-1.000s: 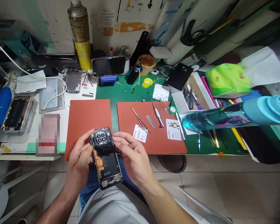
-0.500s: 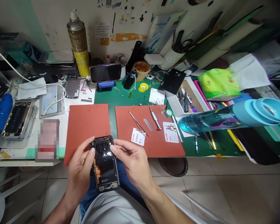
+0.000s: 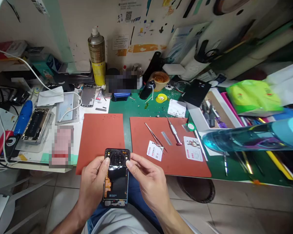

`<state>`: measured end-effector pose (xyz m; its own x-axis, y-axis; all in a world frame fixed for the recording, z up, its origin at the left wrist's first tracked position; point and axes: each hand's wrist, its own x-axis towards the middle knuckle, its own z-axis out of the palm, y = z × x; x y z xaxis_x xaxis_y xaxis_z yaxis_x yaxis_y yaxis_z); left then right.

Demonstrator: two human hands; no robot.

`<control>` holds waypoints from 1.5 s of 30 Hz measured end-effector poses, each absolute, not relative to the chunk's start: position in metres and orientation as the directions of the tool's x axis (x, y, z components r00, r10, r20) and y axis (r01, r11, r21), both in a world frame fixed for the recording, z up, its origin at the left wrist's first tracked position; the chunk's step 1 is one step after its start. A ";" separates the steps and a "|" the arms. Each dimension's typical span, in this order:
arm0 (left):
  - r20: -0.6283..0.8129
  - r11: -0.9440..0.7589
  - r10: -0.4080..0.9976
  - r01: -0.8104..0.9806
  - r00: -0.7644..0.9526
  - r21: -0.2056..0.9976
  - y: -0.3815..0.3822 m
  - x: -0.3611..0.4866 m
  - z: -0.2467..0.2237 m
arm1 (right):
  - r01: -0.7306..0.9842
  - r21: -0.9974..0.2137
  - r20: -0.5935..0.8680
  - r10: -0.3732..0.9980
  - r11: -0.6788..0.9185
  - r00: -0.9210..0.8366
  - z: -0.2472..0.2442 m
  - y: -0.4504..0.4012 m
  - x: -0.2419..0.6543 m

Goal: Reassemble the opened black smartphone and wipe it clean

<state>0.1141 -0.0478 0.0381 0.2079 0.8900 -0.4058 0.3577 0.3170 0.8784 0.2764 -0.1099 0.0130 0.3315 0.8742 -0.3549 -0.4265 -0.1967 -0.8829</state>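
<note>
An opened smartphone (image 3: 119,182) is held over my lap, its back cover off, showing a dark round camera module at the top, an orange ribbon cable at the left and a black battery area. My left hand (image 3: 93,182) grips its upper left edge, thumb on the front-facing side. At the upper right edge my right hand (image 3: 150,177) pinches the phone with thumb and fingers. Beyond the hands, tweezers (image 3: 154,135) and a screwdriver (image 3: 174,131) lie on the right brown mat (image 3: 141,130), beside two printed cards.
A second brown mat (image 3: 101,133) lies to the left. A blue water bottle (image 3: 236,139) lies across the right side, near a white tool box (image 3: 224,110). A spray can (image 3: 97,61) stands at the back. Another opened phone (image 3: 35,125) rests far left.
The view has shifted, so the bench appears further right and lower. The phone looks more upright in the picture; both hands keep their hold on its upper edges.
</note>
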 end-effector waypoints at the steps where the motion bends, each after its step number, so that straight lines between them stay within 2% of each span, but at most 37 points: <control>1: -0.395 0.303 0.895 0.365 0.208 0.880 -0.048 0.115 0.038 | -0.434 -0.878 -0.359 0.876 -0.200 0.323 0.012 -0.111 0.275; 7: -0.431 0.373 0.848 0.229 0.310 0.899 -0.046 0.115 0.038 | -0.430 -0.889 -0.364 0.808 -0.154 0.463 0.005 -0.117 0.270; 12: -0.420 0.418 0.805 0.101 0.419 0.903 -0.044 0.113 0.039 | -0.428 -0.892 -0.358 0.803 -0.144 0.477 0.002 -0.116 0.269; 17: -0.441 0.443 0.807 0.092 0.392 0.892 -0.044 0.113 0.041 | -0.487 -0.861 -0.388 0.809 -0.147 0.443 0.003 -0.114 0.267; 24: -0.393 0.412 0.802 0.059 0.451 0.909 -0.047 0.114 0.044 | -0.512 -0.851 -0.382 0.805 -0.116 0.453 0.006 -0.108 0.265; 27: -0.401 0.391 0.809 0.117 0.430 0.913 -0.049 0.111 0.041 | -0.509 -0.851 -0.382 0.819 -0.130 0.428 0.004 -0.109 0.264; 30: -0.382 0.299 0.817 0.250 0.431 0.921 -0.052 0.106 0.039 | -0.386 -0.911 -0.327 0.825 -0.145 0.461 0.005 -0.110 0.268; 32: -0.347 0.204 0.825 0.338 0.446 0.919 -0.053 0.103 0.041 | -0.184 -0.975 -0.197 0.852 -0.121 0.485 0.012 -0.109 0.275; 34: -0.304 0.106 0.831 0.405 0.465 0.908 -0.055 0.103 0.043 | 0.050 -0.997 -0.034 0.910 -0.060 0.414 0.022 -0.104 0.283; 36: -0.259 0.019 0.834 0.445 0.486 0.895 -0.055 0.103 0.045 | 0.210 -0.978 0.075 0.958 0.016 0.276 0.034 -0.097 0.290; 39: -0.191 -0.083 0.836 0.462 0.515 0.883 -0.055 0.106 0.048 | 0.267 -0.961 0.112 0.982 0.069 0.150 0.044 -0.087 0.296; 45: -0.154 -0.152 0.825 0.476 0.544 0.866 -0.057 0.110 0.056 | 0.254 -0.964 0.120 0.981 0.079 0.151 0.042 -0.086 0.293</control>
